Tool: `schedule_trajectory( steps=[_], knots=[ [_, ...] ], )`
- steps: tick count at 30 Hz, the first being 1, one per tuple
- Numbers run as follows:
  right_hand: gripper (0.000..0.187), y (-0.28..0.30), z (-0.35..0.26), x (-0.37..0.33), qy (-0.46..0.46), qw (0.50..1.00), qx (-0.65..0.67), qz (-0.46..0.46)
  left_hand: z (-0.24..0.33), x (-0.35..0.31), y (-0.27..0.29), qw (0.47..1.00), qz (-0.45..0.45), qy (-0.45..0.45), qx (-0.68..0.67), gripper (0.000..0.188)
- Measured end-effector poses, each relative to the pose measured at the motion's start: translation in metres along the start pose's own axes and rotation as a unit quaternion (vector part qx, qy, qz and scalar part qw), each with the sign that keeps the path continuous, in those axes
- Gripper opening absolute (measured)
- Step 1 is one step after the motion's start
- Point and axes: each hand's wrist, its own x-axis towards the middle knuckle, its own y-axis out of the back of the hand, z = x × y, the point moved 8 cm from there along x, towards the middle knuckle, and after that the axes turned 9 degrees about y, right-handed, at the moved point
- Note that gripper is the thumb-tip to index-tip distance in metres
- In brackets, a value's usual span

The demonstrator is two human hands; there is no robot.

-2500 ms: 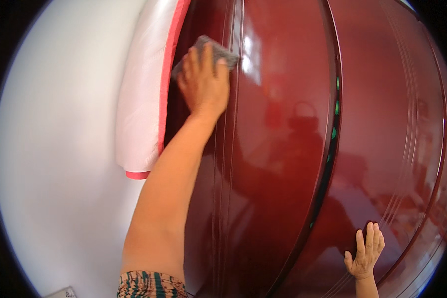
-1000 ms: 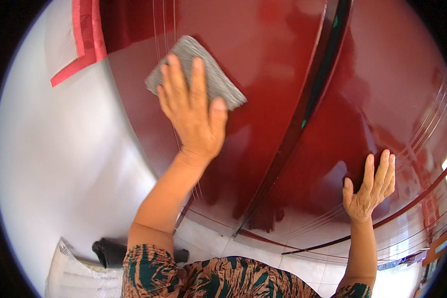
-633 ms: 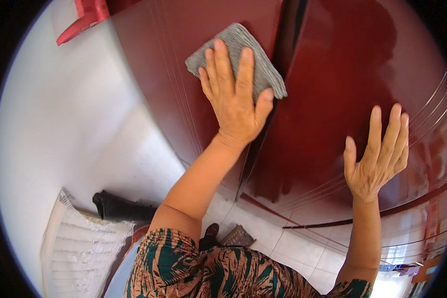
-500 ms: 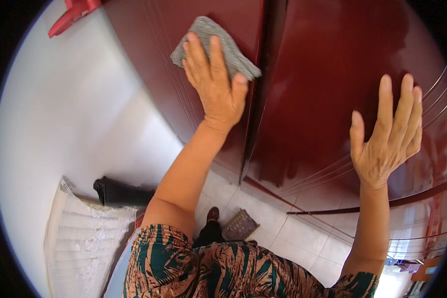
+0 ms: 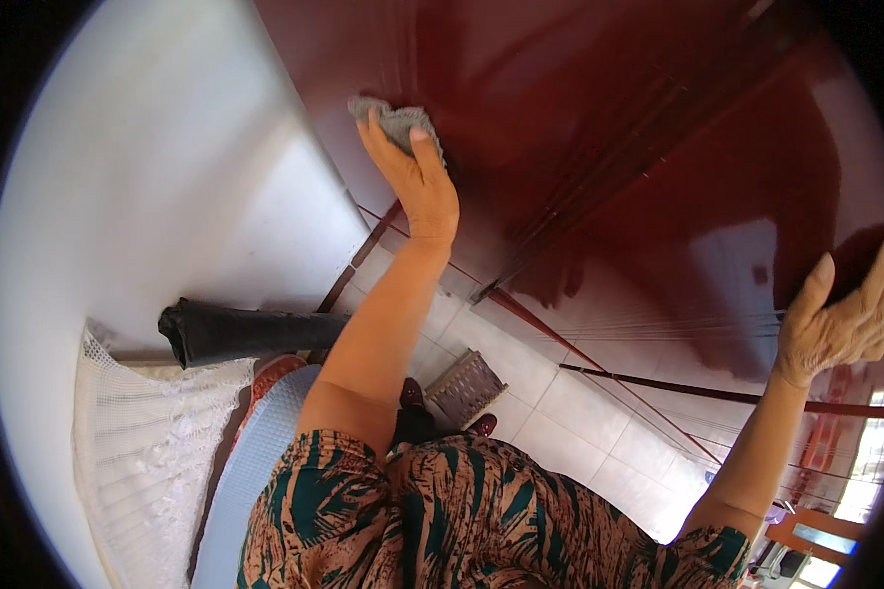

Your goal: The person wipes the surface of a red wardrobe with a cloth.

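A large glossy dark red wardrobe fills the upper part of the head view. My left hand presses a folded grey cloth against its left door, low down near the white wall. The cloth sits bunched under the fingers, and the palm partly hides it. Far to the right, my right hand has its fingers stretched out at the wardrobe's surface and holds nothing. Its fingertips reach the dark rim of the picture.
A white wall rises at the left. Below it lie a black roll, a white lace cloth and a light blue textured surface. A brown patterned box-like object is on the tiled floor between my shoes.
The cloth has slid down the left door with my left hand and is now more bunched. My right hand has shifted right and lower. The view has moved; the red object at upper left is gone.
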Motion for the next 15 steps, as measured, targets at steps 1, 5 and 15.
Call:
schedule_trajectory(
  steps=[1,5,15],
  knots=[
    [0.053,0.000,-0.004,0.003,0.007,1.000,-0.002,-0.004,-0.027,-0.001,0.006,0.998,0.004,0.063,-0.026,0.067],
    [0.055,0.005,-0.006,0.017,0.042,0.999,-0.022,-0.022,-0.138,-0.047,-0.013,0.861,0.023,0.435,-0.263,0.068],
    [0.073,-0.005,-0.002,0.022,0.088,0.991,-0.044,-0.087,-0.190,-0.129,-0.035,0.611,-0.077,0.644,-0.454,0.063]
  ],
)
